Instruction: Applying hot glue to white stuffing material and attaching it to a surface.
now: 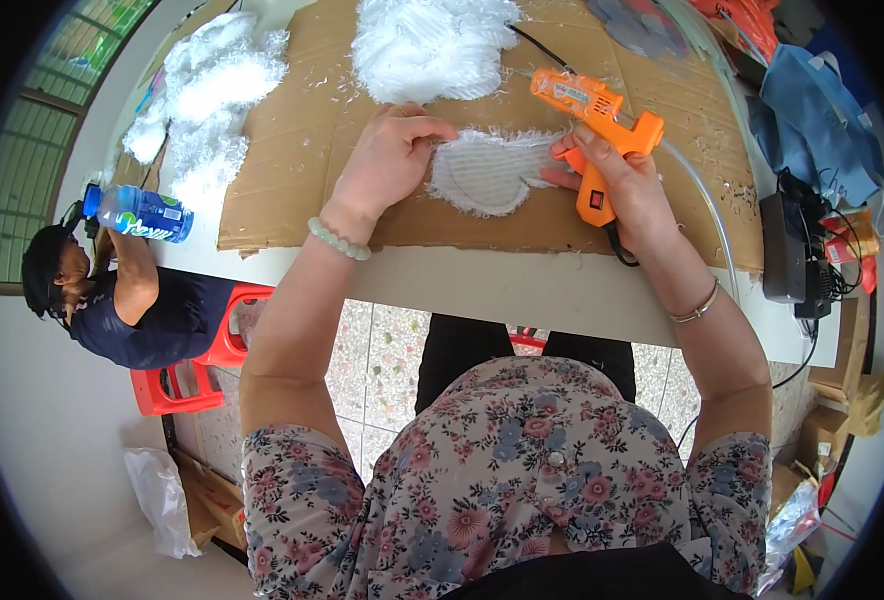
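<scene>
Two white fluffy piles [432, 45] near fabric piece [477, 172]; right grip [640, 195] around glue gun [594, 100]; left grip [387, 160] unclear.

White, fuzzy-edged, rounded fabric piece [480, 172] is lying between the hands: left hand [387, 160] at its upper left edge, right hand [627, 190] fingers at its right. Orange plastic glue gun [602, 104] is sitting in right hand, body slanting up-left.
</scene>
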`<act>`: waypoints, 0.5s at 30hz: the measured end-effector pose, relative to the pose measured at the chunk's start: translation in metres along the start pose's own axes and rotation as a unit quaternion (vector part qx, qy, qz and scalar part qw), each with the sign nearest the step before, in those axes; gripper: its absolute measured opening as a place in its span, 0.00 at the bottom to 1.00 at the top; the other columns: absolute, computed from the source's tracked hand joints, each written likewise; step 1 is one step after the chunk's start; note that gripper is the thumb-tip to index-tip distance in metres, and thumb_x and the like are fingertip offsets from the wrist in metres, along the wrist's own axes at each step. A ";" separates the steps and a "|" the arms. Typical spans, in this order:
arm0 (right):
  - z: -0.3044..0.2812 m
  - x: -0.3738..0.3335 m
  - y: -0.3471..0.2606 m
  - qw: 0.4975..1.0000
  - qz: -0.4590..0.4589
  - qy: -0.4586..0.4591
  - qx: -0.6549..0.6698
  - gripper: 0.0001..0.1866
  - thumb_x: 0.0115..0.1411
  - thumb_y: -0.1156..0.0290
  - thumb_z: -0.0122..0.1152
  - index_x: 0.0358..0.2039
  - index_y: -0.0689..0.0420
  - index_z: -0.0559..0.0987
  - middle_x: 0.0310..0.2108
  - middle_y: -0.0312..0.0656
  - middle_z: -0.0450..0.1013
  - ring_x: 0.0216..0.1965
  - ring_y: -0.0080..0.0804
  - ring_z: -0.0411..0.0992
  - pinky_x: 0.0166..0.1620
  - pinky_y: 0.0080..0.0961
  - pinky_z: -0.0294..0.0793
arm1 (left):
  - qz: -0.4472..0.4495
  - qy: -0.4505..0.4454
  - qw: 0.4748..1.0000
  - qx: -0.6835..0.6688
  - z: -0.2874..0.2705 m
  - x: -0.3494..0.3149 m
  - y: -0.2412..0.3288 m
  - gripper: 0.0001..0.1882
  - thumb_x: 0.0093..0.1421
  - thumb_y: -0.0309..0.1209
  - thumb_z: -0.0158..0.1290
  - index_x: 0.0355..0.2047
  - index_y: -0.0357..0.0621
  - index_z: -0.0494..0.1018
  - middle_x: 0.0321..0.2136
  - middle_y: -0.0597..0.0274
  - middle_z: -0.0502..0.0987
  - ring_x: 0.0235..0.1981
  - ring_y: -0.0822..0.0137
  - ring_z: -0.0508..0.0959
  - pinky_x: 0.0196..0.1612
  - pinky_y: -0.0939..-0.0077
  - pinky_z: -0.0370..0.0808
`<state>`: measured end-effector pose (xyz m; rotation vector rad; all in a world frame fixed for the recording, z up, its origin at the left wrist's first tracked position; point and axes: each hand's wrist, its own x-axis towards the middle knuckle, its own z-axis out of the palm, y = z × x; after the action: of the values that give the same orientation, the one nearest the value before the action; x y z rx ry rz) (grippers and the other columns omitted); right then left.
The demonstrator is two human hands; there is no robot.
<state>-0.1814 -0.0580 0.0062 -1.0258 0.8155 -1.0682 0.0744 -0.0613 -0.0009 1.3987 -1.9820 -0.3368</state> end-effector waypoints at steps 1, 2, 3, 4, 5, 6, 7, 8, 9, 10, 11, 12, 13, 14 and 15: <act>0.000 0.000 0.000 1.000 0.001 0.001 0.000 0.12 0.61 0.66 0.50 0.42 0.60 0.70 0.35 0.42 0.71 0.40 0.31 0.71 0.45 0.36 0.75 | 0.033 -0.009 0.999 0.017 0.001 -0.001 0.002 0.11 0.46 0.17 0.48 0.27 0.45 0.78 0.27 0.58 0.76 0.34 0.56 0.73 0.42 0.69 0.70; 0.000 0.000 0.000 1.000 0.001 0.001 0.000 0.12 0.61 0.66 0.50 0.42 0.60 0.70 0.35 0.42 0.71 0.39 0.31 0.71 0.44 0.35 0.76 | 0.034 -0.011 0.999 0.018 0.001 -0.002 0.003 0.11 0.46 0.17 0.48 0.27 0.45 0.78 0.27 0.58 0.76 0.34 0.56 0.73 0.42 0.69 0.70; 0.000 0.000 0.000 1.000 0.000 0.002 0.001 0.12 0.61 0.66 0.50 0.42 0.60 0.70 0.35 0.42 0.71 0.39 0.31 0.71 0.44 0.35 0.76 | 0.067 -0.013 0.997 0.034 0.001 -0.005 0.004 0.12 0.46 0.16 0.48 0.27 0.45 0.77 0.27 0.58 0.75 0.34 0.56 0.73 0.43 0.69 0.69; 0.001 0.000 0.000 1.000 0.001 0.000 0.002 0.13 0.61 0.66 0.50 0.42 0.60 0.70 0.35 0.42 0.71 0.39 0.31 0.71 0.44 0.35 0.76 | 0.099 -0.015 0.994 0.049 0.001 -0.008 0.006 0.13 0.45 0.15 0.47 0.27 0.45 0.77 0.27 0.58 0.75 0.35 0.56 0.73 0.44 0.69 0.69; 0.000 0.000 0.000 1.000 0.001 0.000 0.002 0.13 0.61 0.66 0.51 0.42 0.61 0.70 0.35 0.42 0.71 0.39 0.31 0.71 0.44 0.35 0.76 | 0.101 -0.017 0.993 0.049 0.001 -0.011 0.009 0.13 0.45 0.15 0.47 0.27 0.45 0.77 0.27 0.58 0.75 0.35 0.56 0.73 0.44 0.69 0.69; 0.000 0.000 0.000 1.000 0.000 0.002 0.004 0.13 0.61 0.66 0.51 0.42 0.61 0.70 0.35 0.42 0.71 0.39 0.31 0.71 0.44 0.35 0.76 | 0.133 0.005 0.988 0.074 0.001 -0.013 0.014 0.14 0.45 0.15 0.47 0.27 0.45 0.77 0.27 0.58 0.75 0.35 0.56 0.73 0.44 0.68 0.69; 0.000 0.000 0.000 1.000 0.000 0.007 0.004 0.13 0.61 0.66 0.51 0.42 0.61 0.70 0.35 0.42 0.71 0.39 0.31 0.71 0.44 0.35 0.76 | 0.164 0.027 0.981 0.097 0.001 -0.013 0.017 0.14 0.44 0.15 0.46 0.27 0.45 0.77 0.27 0.58 0.76 0.34 0.56 0.73 0.45 0.67 0.69; 0.001 -0.001 0.000 1.000 0.000 0.010 0.004 0.13 0.61 0.66 0.51 0.42 0.61 0.70 0.35 0.42 0.71 0.39 0.31 0.71 0.44 0.35 0.76 | 0.165 0.026 0.981 0.098 0.000 -0.011 0.018 0.14 0.44 0.15 0.46 0.27 0.45 0.77 0.27 0.58 0.76 0.34 0.56 0.73 0.45 0.67 0.69; 0.001 -0.001 0.000 1.000 0.000 0.011 0.004 0.13 0.61 0.66 0.51 0.42 0.61 0.70 0.35 0.42 0.71 0.39 0.31 0.71 0.44 0.35 0.76 | 0.131 0.043 0.988 0.075 -0.002 -0.009 0.018 0.14 0.44 0.15 0.46 0.28 0.45 0.77 0.27 0.58 0.76 0.35 0.56 0.73 0.45 0.67 0.68; 0.000 -0.001 0.000 1.000 -0.005 0.006 0.005 0.13 0.61 0.66 0.51 0.42 0.60 0.70 0.35 0.42 0.71 0.39 0.31 0.71 0.44 0.35 0.76 | 0.098 0.059 0.992 0.051 -0.002 -0.006 0.018 0.15 0.44 0.15 0.46 0.28 0.45 0.77 0.28 0.58 0.75 0.36 0.55 0.73 0.45 0.66 0.68; 0.001 -0.001 0.000 1.000 -0.010 -0.002 0.006 0.13 0.61 0.66 0.51 0.42 0.60 0.70 0.35 0.42 0.71 0.39 0.31 0.71 0.44 0.35 0.76 | 0.098 0.061 0.992 0.053 -0.002 -0.004 0.016 0.15 0.44 0.15 0.46 0.28 0.45 0.77 0.28 0.58 0.75 0.36 0.55 0.73 0.45 0.66 0.68; 0.001 -0.001 0.000 1.000 -0.011 -0.004 0.006 0.13 0.61 0.66 0.51 0.42 0.60 0.70 0.35 0.42 0.71 0.39 0.31 0.71 0.44 0.35 0.76 | 0.080 0.060 0.993 0.067 0.001 -0.001 0.013 0.15 0.44 0.15 0.46 0.29 0.45 0.77 0.30 0.58 0.75 0.36 0.55 0.73 0.46 0.66 0.68; 0.001 -0.002 0.000 1.000 -0.006 -0.003 0.007 0.13 0.61 0.66 0.51 0.43 0.60 0.70 0.35 0.42 0.70 0.39 0.31 0.71 0.43 0.35 0.76 | 0.063 0.059 0.993 0.082 0.004 0.000 0.011 0.15 0.44 0.15 0.46 0.29 0.46 0.77 0.31 0.59 0.75 0.37 0.55 0.72 0.46 0.66 0.68; 0.000 -0.002 0.000 1.000 -0.001 0.000 0.009 0.13 0.61 0.66 0.50 0.43 0.60 0.70 0.35 0.42 0.70 0.38 0.32 0.72 0.43 0.35 0.76 | 0.065 0.060 0.993 0.081 0.009 0.002 0.009 0.15 0.44 0.15 0.46 0.29 0.46 0.77 0.31 0.59 0.75 0.37 0.55 0.72 0.46 0.66 0.68; 0.000 -0.002 0.001 1.000 -0.003 0.001 0.009 0.13 0.61 0.66 0.50 0.43 0.60 0.70 0.35 0.42 0.70 0.38 0.32 0.72 0.43 0.35 0.76 | 0.080 0.047 0.990 0.104 0.013 0.003 0.008 0.16 0.45 0.16 0.46 0.30 0.46 0.77 0.32 0.59 0.75 0.37 0.54 0.72 0.45 0.65 0.68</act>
<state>-0.1816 -0.0564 0.0051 -1.0131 0.8036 -1.0792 0.0594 -0.0631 -0.0049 1.3428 -2.0822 0.0094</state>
